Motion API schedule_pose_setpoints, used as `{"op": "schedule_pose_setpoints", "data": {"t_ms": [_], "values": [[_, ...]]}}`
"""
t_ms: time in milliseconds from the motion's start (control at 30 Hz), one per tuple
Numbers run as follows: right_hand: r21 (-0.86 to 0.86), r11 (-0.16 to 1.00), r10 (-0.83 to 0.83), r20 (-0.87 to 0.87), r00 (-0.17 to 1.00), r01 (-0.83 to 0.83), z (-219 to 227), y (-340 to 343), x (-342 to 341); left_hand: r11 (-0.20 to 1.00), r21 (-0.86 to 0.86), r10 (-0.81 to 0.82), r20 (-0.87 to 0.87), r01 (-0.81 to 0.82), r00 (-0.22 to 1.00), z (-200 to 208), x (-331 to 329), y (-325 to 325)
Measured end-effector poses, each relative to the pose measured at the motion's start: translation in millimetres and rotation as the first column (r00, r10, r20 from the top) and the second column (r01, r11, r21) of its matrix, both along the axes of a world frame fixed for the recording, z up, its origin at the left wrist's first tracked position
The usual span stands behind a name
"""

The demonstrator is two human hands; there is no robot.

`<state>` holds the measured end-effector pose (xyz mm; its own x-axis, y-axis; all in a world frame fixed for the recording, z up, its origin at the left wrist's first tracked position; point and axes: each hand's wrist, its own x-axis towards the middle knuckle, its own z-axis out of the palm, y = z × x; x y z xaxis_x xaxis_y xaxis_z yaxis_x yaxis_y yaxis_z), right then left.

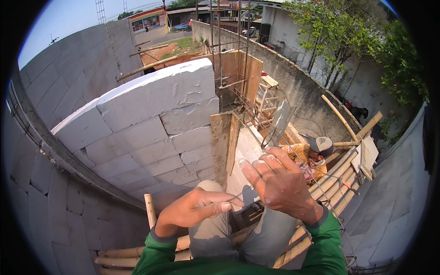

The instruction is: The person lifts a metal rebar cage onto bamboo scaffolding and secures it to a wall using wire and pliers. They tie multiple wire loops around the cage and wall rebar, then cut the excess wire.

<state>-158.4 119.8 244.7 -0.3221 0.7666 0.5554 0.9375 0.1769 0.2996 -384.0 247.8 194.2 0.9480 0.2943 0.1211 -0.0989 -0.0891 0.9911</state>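
My left hand (pixel 198 205) is closed in front of my knees, thumb and forefinger pinching a thin wire-like strand (pixel 239 194). The strand slants up to the right toward my right hand (pixel 282 182), whose fingers are curled shut on its other end. Just beyond my right knuckles are thin steel rods (pixel 276 134) of a reinforcement cage, apart from my hands as far as I can tell. Below the hands a pale block wall top (pixel 242 172) runs away from me beside a formwork board (pixel 221 142).
A light block wall (pixel 165 123) stands ahead on the left. Upright column bars (pixel 219 50) rise behind it. To the right, another person (pixel 305 160) in a cap is lower down, beside bamboo poles (pixel 337 188). More bamboo (pixel 121 252) lies under me; a rough boundary wall (pixel 293 82) curves behind.
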Motion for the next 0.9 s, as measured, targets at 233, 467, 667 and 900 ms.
{"op": "schedule_pose_setpoints", "data": {"t_ms": [233, 467, 667, 900], "values": [[-0.251, 0.933, 0.094, -0.519, 0.849, -0.257, 49.9, -38.5, 43.8, 0.938, -0.233, -0.276, -0.046, 0.258, 0.960, -61.8, -40.0, 50.1], [-0.308, 0.943, 0.006, -0.358, 0.934, -0.123, -8.0, -2.7, 13.3, 0.623, -0.328, 0.090, 0.932, 0.710, 0.352, -33.6, 4.3, 20.2], [-0.316, 0.936, 0.026, -0.368, 0.929, -0.152, -45.4, -5.9, -42.5, 0.817, 0.001, 0.418, 0.688, -0.576, 0.594, -17.8, 59.9, 18.6], [-0.343, 0.926, 0.078, -0.241, 0.967, -0.160, -15.9, -28.2, 20.5, 0.876, -0.276, -0.367, 0.153, 0.396, 0.918, -88.7, 1.0, 40.2]]}}
